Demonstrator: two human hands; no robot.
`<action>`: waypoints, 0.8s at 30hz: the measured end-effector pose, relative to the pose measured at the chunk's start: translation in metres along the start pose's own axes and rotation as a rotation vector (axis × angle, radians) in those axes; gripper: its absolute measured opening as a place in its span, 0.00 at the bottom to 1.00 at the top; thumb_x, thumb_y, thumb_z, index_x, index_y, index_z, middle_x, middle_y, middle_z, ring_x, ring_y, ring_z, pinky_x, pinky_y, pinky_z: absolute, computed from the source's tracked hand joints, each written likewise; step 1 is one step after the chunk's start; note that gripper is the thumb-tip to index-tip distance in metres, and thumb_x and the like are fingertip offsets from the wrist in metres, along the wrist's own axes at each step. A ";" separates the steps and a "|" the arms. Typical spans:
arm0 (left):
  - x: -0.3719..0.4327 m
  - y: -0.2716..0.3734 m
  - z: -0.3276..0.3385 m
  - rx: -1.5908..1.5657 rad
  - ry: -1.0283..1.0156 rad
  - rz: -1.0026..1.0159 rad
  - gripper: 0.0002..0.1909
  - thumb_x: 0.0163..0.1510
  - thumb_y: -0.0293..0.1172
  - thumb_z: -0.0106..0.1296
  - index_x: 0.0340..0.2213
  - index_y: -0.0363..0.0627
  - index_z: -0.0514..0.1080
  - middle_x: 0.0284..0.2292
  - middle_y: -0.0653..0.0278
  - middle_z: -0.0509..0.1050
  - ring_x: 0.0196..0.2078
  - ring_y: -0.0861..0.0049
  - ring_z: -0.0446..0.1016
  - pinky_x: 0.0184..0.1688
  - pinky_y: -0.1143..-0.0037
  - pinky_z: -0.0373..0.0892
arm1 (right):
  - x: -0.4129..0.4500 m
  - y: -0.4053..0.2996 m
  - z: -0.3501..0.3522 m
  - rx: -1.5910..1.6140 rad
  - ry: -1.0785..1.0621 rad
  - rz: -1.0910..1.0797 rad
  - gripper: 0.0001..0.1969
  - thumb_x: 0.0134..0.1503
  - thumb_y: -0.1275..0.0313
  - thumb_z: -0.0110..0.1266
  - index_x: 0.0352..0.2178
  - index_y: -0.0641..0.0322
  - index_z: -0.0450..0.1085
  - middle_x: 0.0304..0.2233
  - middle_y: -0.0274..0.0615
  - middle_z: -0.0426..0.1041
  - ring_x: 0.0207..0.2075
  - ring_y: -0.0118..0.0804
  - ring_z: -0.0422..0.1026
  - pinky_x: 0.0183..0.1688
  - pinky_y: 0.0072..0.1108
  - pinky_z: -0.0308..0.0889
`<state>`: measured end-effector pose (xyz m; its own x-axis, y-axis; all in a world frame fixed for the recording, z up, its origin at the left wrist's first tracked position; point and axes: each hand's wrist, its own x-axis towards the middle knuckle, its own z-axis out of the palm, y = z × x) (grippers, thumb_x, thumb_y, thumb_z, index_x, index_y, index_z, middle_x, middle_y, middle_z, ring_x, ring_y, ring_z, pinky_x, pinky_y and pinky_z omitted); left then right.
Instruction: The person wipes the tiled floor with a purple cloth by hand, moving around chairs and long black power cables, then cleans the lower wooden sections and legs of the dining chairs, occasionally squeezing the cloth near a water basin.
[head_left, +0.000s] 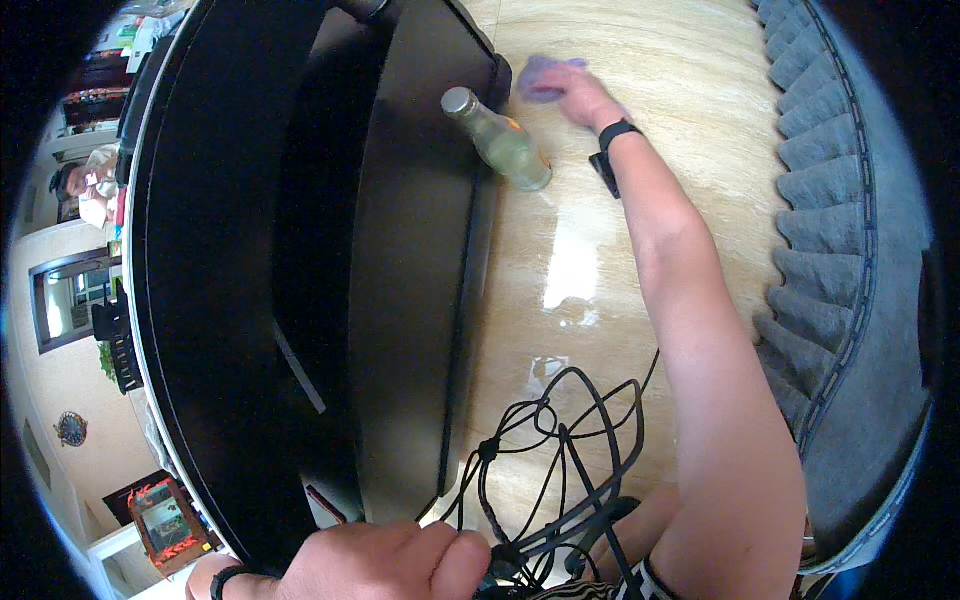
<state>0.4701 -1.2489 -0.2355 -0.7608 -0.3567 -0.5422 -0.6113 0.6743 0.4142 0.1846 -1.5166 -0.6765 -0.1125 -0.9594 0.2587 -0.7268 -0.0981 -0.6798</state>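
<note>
My right hand (581, 91) is stretched out over a glossy beige marble-patterned floor (705, 90) and grips a crumpled purple cloth (541, 79). The cloth is at floor level, near the corner of a dark piece of furniture (405, 300). Close to it, a clear glass bottle (510, 150) with a silver cap stands beside the furniture, with pale contents inside. At the bottom of the view, my left hand (390, 559) is curled into a fist near the furniture's near end; its palm side is hidden, so I cannot tell whether it holds anything.
Tangled black cables (570, 435) hang between my left hand and my right arm. A grey sofa cover with a ruffled skirt (821, 225) runs along the right. Past the furniture, a person (90, 180) appears at the far left, with a doorway (75, 300) nearby.
</note>
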 end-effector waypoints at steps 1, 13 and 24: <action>0.001 0.001 0.000 -0.003 0.001 -0.008 0.12 0.43 0.29 0.56 0.29 0.37 0.67 0.22 0.58 0.67 0.23 0.64 0.72 0.23 0.70 0.69 | -0.004 -0.013 0.007 0.092 -0.060 -0.004 0.26 0.46 0.88 0.42 0.41 0.50 0.77 0.47 0.42 0.75 0.53 0.43 0.69 0.59 0.26 0.62; -0.008 0.000 0.000 0.002 -0.063 0.005 0.17 0.39 0.33 0.61 0.27 0.40 0.65 0.22 0.59 0.68 0.24 0.65 0.72 0.26 0.70 0.70 | -0.201 0.006 -0.081 0.005 0.107 0.049 0.20 0.45 0.87 0.46 0.33 0.54 0.79 0.44 0.39 0.77 0.53 0.43 0.69 0.62 0.32 0.59; -0.016 0.009 0.021 0.139 -0.210 0.154 0.09 0.42 0.28 0.53 0.26 0.41 0.64 0.21 0.60 0.68 0.22 0.61 0.73 0.23 0.66 0.69 | -0.390 -0.184 0.023 0.322 -0.183 -0.453 0.13 0.44 0.79 0.52 0.31 0.53 0.77 0.37 0.36 0.78 0.43 0.39 0.75 0.45 0.27 0.69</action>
<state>0.4814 -1.2237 -0.2385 -0.7717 -0.1121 -0.6261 -0.4460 0.7972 0.4070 0.3783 -1.1302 -0.6683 0.3014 -0.8302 0.4690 -0.4295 -0.5573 -0.7106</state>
